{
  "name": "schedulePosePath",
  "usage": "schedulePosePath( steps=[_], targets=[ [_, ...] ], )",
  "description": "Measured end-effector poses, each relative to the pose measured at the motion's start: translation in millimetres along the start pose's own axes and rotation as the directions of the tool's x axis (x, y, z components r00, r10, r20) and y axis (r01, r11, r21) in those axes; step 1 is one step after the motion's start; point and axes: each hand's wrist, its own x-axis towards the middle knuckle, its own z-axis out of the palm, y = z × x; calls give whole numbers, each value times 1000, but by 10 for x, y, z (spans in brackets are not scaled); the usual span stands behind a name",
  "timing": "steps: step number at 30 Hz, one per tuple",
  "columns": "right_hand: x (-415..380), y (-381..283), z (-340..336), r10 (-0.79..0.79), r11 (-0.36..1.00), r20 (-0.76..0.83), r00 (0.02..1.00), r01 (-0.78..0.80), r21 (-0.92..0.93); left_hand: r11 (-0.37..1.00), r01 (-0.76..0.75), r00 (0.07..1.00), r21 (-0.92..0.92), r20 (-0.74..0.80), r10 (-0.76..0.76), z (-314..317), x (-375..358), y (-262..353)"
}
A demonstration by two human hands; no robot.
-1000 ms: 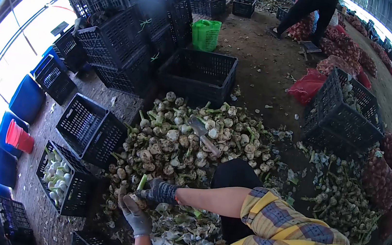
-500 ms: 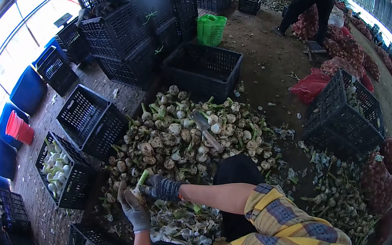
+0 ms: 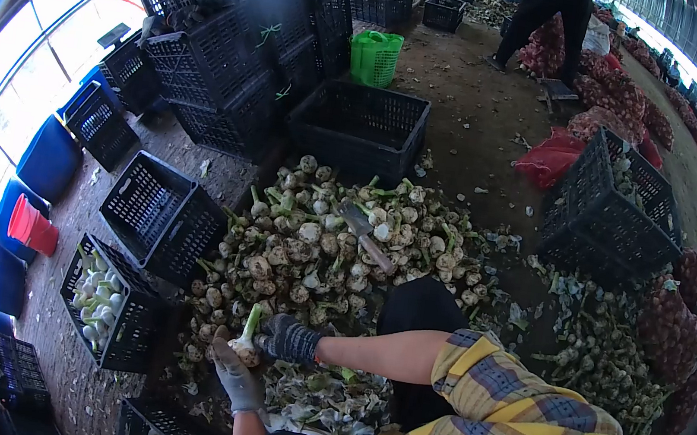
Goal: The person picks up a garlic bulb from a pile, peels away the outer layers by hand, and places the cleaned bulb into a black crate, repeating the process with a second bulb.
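Observation:
My left hand (image 3: 240, 380), in a pale grey glove, holds a soil-marked garlic bulb (image 3: 246, 349) with its thick green stem pointing up. Pressed close to the bulb's right side is my right hand (image 3: 292, 338), in a dark knitted glove. Its fingers are curled closed, and what they grip is hidden. Beyond both hands spreads a heap of untrimmed garlic (image 3: 309, 232). A broad-bladed tool with a wooden handle (image 3: 376, 254) lies on top of it. Loose peeled skins (image 3: 317, 401) cover the ground below my hands.
At left, a black crate (image 3: 130, 330) contains clean white garlic; another crate (image 3: 159, 213) stands beyond it. Stacked crates (image 3: 212, 53) rise behind, near a green basket (image 3: 375, 58). To the right are a tilted crate (image 3: 615, 211) and red mesh sacks (image 3: 673, 336). Another person (image 3: 555, 21) stands farther back.
The garlic bulb has turned so more of its round body shows, its stem now more upright. My right hand has shifted slightly and stays against it.

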Motion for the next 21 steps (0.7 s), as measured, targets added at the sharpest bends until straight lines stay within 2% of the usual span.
schedulePosePath(
  steps=[1, 4, 6, 7, 9, 11, 12, 14, 16, 18, 19, 20, 21],
  targets=[
    [5, -3, -14, 56, 998, 14, 998, -56, 36, 984, 114, 992, -138, 60, -107, -2, -8, 23],
    [11, -34, -64, 176, 975, 32, 984, -179, 135, 974, -44, 997, 220, 69, 30, 82, -71, -3],
    [-24, -46, -79, 201, 962, 9, 979, -200, 186, 985, -91, 996, 145, 0, 91, 88, -39, -101],
    [-13, -21, -51, 159, 972, -26, 987, -151, 179, 987, -116, 992, 107, -38, 120, 87, -31, -134],
    [17, 66, 54, 72, 986, -98, 993, -55, 160, 994, 85, 996, -73, -26, -87, 27, -9, -53],
    [19, 135, 161, 28, 987, -180, 983, 2, 162, 902, 329, 942, -280, 26, -336, 9, 15, 42],
    [19, 146, 187, 6, 986, -221, 975, 31, 163, 886, 361, 932, -291, 77, -354, -43, 60, -27],
    [5, 86, 115, 111, 957, -119, 987, -73, 281, 954, 230, 972, -192, -6, -235, -205, 180, -352],
    [-24, -5, 4, 169, 930, -34, 985, -148, 338, 998, 64, 996, -12, -53, -65, -109, 111, -290],
    [-46, -88, -95, 188, 922, 25, 982, -185, 340, 962, -138, 988, 236, -36, 151, 26, -49, -177],
    [-46, -97, -101, 180, 918, 15, 984, -173, 358, 999, 13, 1000, 39, -14, -13, -5, -31, -149],
    [-48, -105, -93, 172, 912, 3, 985, -161, 377, 973, 174, 985, -152, 42, -170, -81, 18, -114],
    [-51, -109, -77, 165, 907, -6, 986, -149, 395, 885, 333, 943, -326, 124, -309, -152, 58, -80]
  ],
)
